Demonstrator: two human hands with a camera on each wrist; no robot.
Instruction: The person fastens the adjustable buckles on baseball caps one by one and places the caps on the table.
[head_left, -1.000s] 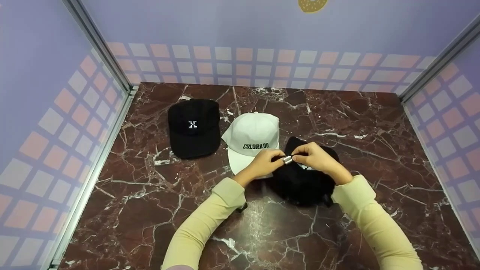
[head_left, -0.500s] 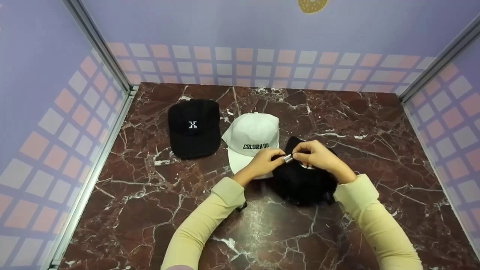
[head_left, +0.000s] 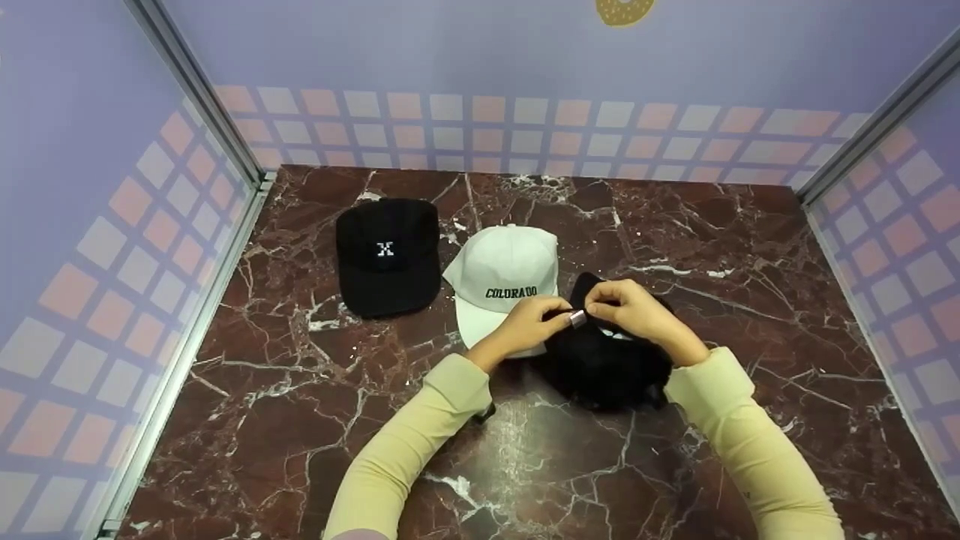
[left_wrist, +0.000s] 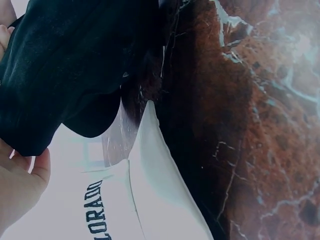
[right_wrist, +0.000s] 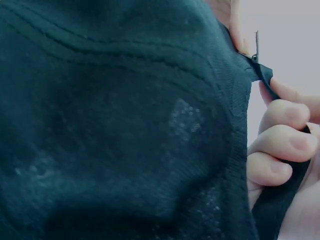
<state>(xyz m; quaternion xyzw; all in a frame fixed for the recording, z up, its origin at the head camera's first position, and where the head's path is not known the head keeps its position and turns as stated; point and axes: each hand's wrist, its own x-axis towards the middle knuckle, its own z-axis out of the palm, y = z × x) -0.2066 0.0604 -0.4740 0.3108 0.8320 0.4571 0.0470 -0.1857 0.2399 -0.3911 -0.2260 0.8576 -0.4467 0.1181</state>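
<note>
A black cap (head_left: 611,375) lies tilted under both hands, its back strap raised off the table. My left hand (head_left: 529,326) pinches the cap's edge beside a silver buckle (head_left: 577,319). In the right wrist view, the buckle's flap (right_wrist: 257,47) stands up, with the strap's narrow end at it. My right hand (head_left: 634,311) pinches that end with thumb and finger; its other fingers curl over the black strap (right_wrist: 280,200). The left wrist view has my left hand (left_wrist: 22,187) at the black fabric (left_wrist: 75,65). Whether the strap passes through the buckle is unclear.
A white cap (head_left: 510,259) lettered COLORADO sits directly left of the held cap, partly behind my left hand. Farther left lies another black cap (head_left: 390,277) with a white X mark. Patterned walls (head_left: 525,127) border the marble table (head_left: 262,435) on three sides.
My right hand's fingers have shifted slightly at the strap's end, and the buckle is tilted a little differently. My left hand keeps its place; the other caps have not moved.
</note>
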